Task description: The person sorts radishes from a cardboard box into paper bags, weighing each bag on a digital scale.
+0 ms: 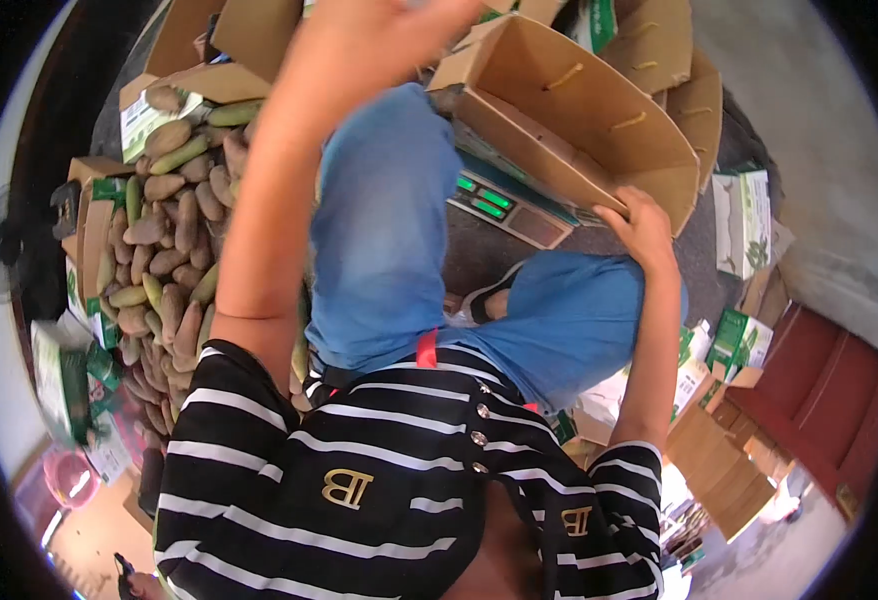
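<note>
The right hand [644,228] has the cardboard box [579,110] by its near corner, fingers wrapped over the edge and closed on it. The box sits tipped on its side above the lap, open face toward the person, apparently so the inside is in view; nothing shows inside it.

The left hand [359,45] is up high at the far edge of the view, arm raised straight from the striped sleeve. It's partly cut off and blurred, so I can't tell how the fingers stand or whether they hold anything.

Just under the box a weighing scale [504,205] rests with green digits lit, between the knees in blue jeans. Off to the left a big heap of brown and green tubers [164,250] lies spread out, with printed green-and-white cartons [744,225] scattered right and left. More flat cardboard boxes [659,45] are stacked far right, crowding the space behind the held box.
</note>
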`<act>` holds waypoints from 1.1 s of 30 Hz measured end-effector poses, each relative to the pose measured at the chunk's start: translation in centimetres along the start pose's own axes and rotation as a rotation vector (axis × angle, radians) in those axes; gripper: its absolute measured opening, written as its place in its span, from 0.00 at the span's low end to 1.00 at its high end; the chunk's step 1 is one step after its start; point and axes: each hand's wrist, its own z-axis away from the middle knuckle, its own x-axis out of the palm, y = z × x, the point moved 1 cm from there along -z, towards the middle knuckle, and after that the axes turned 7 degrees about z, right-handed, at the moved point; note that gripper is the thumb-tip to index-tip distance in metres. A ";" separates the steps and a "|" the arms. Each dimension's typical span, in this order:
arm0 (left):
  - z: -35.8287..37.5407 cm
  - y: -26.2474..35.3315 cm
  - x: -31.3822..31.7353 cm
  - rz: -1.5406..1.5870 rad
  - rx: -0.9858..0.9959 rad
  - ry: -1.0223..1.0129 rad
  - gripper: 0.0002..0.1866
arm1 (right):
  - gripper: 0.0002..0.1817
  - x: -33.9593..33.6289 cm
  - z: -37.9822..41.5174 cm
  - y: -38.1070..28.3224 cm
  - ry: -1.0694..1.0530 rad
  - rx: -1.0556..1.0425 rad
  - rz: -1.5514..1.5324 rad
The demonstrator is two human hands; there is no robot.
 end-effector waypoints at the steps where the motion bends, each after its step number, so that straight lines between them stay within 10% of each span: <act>1: 0.0 -2.3 -2.3 -0.095 -0.009 0.070 0.06 | 0.19 0.0 0.0 0.0 0.026 -0.002 0.015; 3: 1.1 -9.8 -8.0 -0.351 0.057 0.044 0.14 | 0.19 0.1 0.0 -0.1 0.015 0.016 0.020; 8: 11.5 -23.8 -16.1 -1.118 -0.491 -0.161 0.18 | 0.20 -0.1 0.0 -0.5 -0.063 0.076 -0.029; 13: 23.6 -30.2 -17.7 -1.192 -0.882 -0.313 0.22 | 0.19 0.0 -0.4 -0.4 -0.092 0.053 0.030; 23: 28.0 -37.1 -17.1 -1.496 -0.402 -0.497 0.22 | 0.17 -0.2 -1.2 -1.1 -0.075 0.029 -0.011; 33: 27.4 -37.6 -16.2 -1.376 -0.629 -0.440 0.18 | 0.20 -0.5 -1.2 -1.3 -0.099 0.049 0.028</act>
